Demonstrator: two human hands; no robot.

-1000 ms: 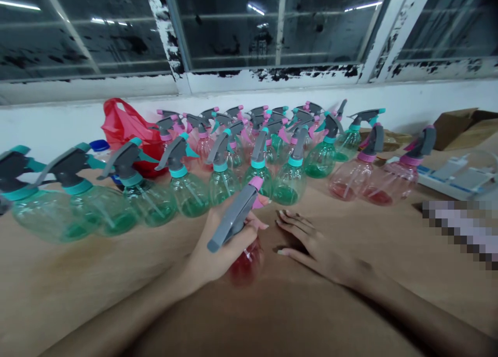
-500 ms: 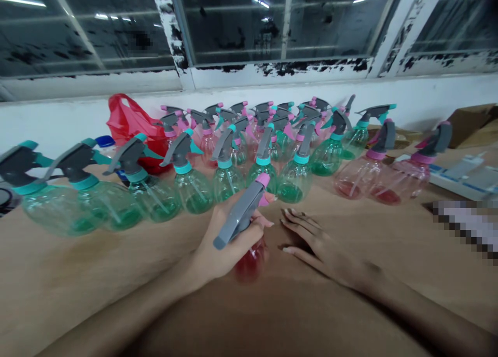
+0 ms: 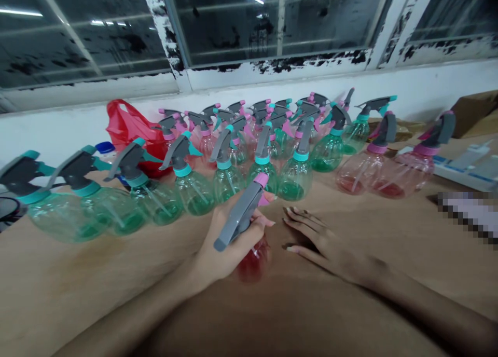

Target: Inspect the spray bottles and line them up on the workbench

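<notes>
My left hand is wrapped round the neck of a pink spray bottle with a grey trigger head and a pink nozzle. Its lower body shows below the hand; the neck is hidden by my fingers. Flat on the table, just right of that bottle, rests my right hand, fingers spread and holding nothing. Beyond my hands stands a row of green spray bottles with grey heads and teal collars. Two pink spray bottles stand to the right, close together.
More pink and green spray bottles crowd the back by the wall. A red plastic bag and a blue-capped bottle are at back left. On the right lie a white tray, a blurred-out flat object and a cardboard box.
The camera view has tilted slightly. My left hand keeps its grip on the pink spray bottle, and my right hand stays flat on the table.
</notes>
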